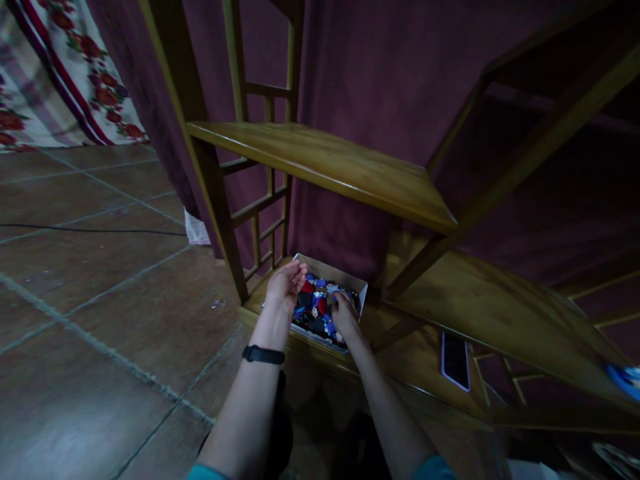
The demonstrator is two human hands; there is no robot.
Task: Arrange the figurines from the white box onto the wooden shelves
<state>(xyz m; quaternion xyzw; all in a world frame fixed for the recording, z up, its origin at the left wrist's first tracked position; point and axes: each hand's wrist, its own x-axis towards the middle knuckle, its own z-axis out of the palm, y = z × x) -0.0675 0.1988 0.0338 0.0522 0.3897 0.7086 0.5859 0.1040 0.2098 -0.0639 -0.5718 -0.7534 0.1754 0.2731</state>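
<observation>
A shallow cardboard box (356,285) sits on the low wooden shelf, filled with a jumble of small red, blue, black and white pieces (316,308); their kind is too small to tell. My left hand (287,283), with a dark band on its wrist, is at the box's left side, palm turned up. Its fingers are loosely cupped and nothing shows in them. Over the right part of the box, my right hand (345,315) reaches down among the pieces. Its fingers are bent together at the tips, and whatever they grip is hidden.
A wooden shelf board (320,157) juts out above the box, with slanted and upright posts around it. A phone (455,361) lies on the lower shelf at right. Behind hangs a purple curtain (360,80). A dark cable (95,229) crosses the tiled floor at left.
</observation>
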